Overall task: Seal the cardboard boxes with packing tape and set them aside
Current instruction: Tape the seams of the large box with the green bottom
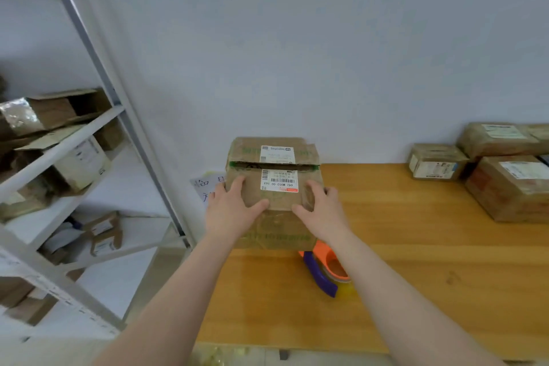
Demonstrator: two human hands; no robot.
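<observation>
Pressing down on the box (276, 235) at the far left corner of the table (416, 246), close against the wall. Holding the near flap flat with left hand (230, 206) and right hand (322, 208), fingers spread over the top, thumbs along the front edge. Probably levelling it with the far flap, given the dark gap at the seam. No fresh tape across that seam, by the look. Keeping the dispenser (326, 272) just in front of the box, under the right forearm, presumably for quick reach. Leaving other boxes (505, 187) grouped at the far right corner, likely set aside.
</observation>
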